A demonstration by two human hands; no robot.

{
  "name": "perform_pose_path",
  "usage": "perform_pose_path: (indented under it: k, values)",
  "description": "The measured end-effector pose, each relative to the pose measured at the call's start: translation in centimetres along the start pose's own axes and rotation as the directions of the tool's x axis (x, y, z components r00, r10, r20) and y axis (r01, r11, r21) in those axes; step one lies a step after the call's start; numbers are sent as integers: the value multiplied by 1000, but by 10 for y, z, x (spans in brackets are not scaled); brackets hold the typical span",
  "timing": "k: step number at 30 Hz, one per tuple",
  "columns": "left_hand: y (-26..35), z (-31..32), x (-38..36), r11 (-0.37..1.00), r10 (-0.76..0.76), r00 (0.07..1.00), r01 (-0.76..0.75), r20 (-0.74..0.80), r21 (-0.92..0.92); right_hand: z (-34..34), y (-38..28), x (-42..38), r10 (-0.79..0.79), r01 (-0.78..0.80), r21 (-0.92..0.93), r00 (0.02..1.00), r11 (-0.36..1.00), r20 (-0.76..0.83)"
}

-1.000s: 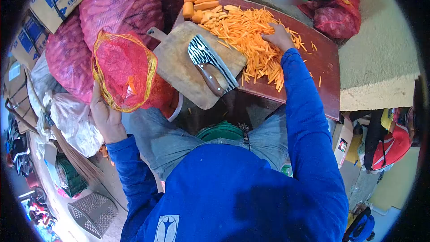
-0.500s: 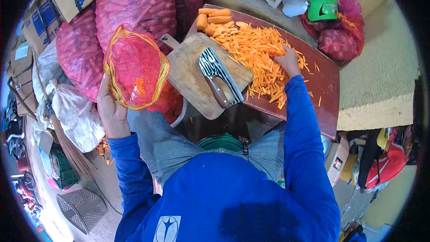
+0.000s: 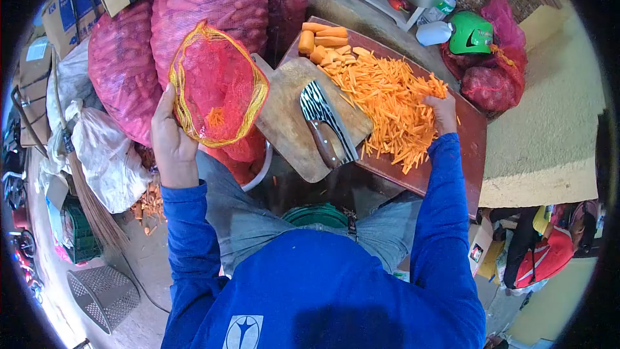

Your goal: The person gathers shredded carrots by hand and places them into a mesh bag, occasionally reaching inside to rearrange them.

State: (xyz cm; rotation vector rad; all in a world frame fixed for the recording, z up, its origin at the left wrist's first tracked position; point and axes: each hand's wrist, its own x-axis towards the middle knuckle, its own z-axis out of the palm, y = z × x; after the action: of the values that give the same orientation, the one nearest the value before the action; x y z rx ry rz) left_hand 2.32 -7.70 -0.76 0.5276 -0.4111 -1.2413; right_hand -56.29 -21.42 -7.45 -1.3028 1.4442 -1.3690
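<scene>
My left hand (image 3: 173,145) grips the left rim of a red mesh bag (image 3: 216,84) with a yellow edge, its mouth held wide. Some carrot strips (image 3: 215,117) lie inside it. My right hand (image 3: 443,111) is at the right side of a heap of cut carrot sticks (image 3: 387,100), its fingers curled against the sticks and partly hidden by them. Between the hands, a wooden cutting board (image 3: 284,119) bears a knife (image 3: 326,123) with a zebra-patterned blade and brown handle. Thicker carrot pieces (image 3: 332,35) lie at the heap's upper left.
The heap lies on a dark red table (image 3: 473,155). Full mesh sacks of carrots (image 3: 210,10) stand behind the bag. A green helmet (image 3: 470,32) and a red net bag (image 3: 494,84) are at the upper right. A grey basket (image 3: 103,297) is at the lower left.
My right hand has moved to the heap's right edge, and the sticks there are now bunched together. My left hand still holds the bag. The whole view has shifted a little.
</scene>
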Motion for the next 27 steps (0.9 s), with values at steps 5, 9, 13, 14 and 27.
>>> perform_pose_path:
  k: [5,9,13,14,27]
  values:
    - [-2,-4,-3,1000,23,999,-23,-44,8,-2,-12,1,14,-12,79,1000,997,-24]
    - [-3,-9,-1,998,38,996,-35,-80,49,8,-36,-2,7,-6,163,1000,987,-4]
    - [-9,-9,5,996,67,991,-59,-114,66,17,-45,12,-53,50,86,998,995,30]
    - [-11,-9,6,996,68,990,-61,-124,59,22,-51,12,-37,33,119,999,992,32]
    - [-30,11,20,985,158,977,-146,-145,88,219,-192,-58,-194,11,496,927,868,320]
